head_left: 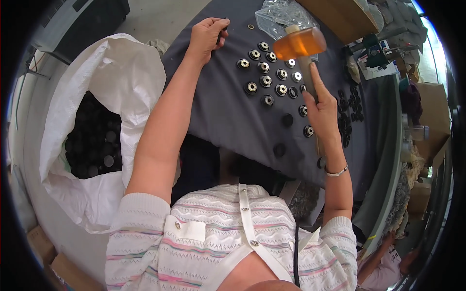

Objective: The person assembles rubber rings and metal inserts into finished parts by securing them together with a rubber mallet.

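White woven plastic makes up the big sack (111,72) at the far left, its mouth open over a heap of dark round parts (94,143). Next to it the left hand (208,35) reaches out over the grey cloth (218,106) that covers the table, fingers pinched narrow on a small dark piece (224,30) at the cloth's far edge; a lone brass ring (250,26) lies just beside it. Toward the middle, black wheels with metal centres (266,68) sit in rough rows, flat on the cloth, a few plain black caps (287,120) nearer the body. Behind them lies a clear plastic bag (280,17).

The right hand (321,104) is wrapped round the wooden handle of a mallet with an amber head (300,43), forefinger laid along the shaft, the head raised above the far rows and not touching any wheel. More black parts (350,109) are piled to the right of that hand.

To strike well, I judge the head should come down flat and square on one wheel's centre, so the insert seats evenly and does not tilt. The forefinger along the shaft helps aim, though a short, light blow seems wiser than a swing, since neighbouring wheels lie close and could jump. The left hand is well apart from the mallet's path, which is safe.
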Tool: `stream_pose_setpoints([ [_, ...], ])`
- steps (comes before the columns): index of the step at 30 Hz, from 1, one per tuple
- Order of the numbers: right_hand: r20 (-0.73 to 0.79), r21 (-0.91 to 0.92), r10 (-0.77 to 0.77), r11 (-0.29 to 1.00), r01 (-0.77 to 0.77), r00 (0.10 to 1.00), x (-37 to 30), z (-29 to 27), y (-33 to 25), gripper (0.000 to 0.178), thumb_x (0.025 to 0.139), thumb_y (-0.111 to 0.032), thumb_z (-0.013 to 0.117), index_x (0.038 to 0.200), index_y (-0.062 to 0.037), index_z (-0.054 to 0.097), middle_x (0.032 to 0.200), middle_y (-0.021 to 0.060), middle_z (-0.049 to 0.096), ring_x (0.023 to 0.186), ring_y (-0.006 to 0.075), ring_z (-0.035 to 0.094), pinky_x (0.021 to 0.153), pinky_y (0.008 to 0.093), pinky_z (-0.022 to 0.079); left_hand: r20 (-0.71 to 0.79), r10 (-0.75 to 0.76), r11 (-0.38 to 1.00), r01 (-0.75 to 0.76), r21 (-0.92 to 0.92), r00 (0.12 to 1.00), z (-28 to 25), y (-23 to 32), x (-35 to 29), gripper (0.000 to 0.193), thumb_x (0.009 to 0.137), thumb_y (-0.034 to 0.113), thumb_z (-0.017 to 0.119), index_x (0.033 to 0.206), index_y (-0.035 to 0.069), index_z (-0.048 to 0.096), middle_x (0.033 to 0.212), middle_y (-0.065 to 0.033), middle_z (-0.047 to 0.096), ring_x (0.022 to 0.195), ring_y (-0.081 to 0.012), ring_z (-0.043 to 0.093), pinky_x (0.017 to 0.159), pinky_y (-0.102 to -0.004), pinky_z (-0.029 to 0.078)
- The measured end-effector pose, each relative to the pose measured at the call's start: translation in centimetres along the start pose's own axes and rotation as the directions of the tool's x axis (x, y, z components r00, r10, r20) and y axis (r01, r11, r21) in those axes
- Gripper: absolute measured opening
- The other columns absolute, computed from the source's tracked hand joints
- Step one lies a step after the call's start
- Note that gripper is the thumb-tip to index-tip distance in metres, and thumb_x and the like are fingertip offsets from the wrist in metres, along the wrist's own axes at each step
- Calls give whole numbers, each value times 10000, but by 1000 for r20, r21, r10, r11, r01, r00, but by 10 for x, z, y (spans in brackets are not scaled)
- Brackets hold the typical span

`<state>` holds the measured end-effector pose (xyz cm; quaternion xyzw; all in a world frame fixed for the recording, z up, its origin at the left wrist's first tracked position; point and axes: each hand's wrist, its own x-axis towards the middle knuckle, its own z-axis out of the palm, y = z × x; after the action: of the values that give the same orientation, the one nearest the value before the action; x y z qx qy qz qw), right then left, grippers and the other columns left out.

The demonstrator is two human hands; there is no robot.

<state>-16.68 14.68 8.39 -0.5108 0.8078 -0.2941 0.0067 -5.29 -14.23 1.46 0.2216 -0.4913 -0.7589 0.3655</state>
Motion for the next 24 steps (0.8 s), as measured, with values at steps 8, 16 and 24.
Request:
stream_pose_setpoints([
  [8,135,-32,89,996,-85,987,1,14,0,678,832,-44,593,1450,-204,366,887,210,631,821,358,639,773,432,489,-20,-42,999,42,-23,999,2,-2,-1,171,848,230,679,877,70,628,682,-2,594,492,-64,503,410,-193,314],
  [16,187,-269,29,963,23,982,-44,7,-26,737,790,2,611,1455,-207,372,736,182,553,680,354,599,673,441,499,-16,0,1000,0,-4,1000,-1,-4,-2,166,832,219,693,856,65,636,671,-1,600,479,-58,499,412,-194,346],
  [24,82,80,32,996,-39,996,-37,-4,-26,704,800,12,609,1444,-166,388,880,193,623,789,323,636,754,366,497,-28,-17,999,16,-35,999,-1,-4,-1,163,852,214,675,865,59,625,684,-15,590,480,-68,498,389,-187,305],
])
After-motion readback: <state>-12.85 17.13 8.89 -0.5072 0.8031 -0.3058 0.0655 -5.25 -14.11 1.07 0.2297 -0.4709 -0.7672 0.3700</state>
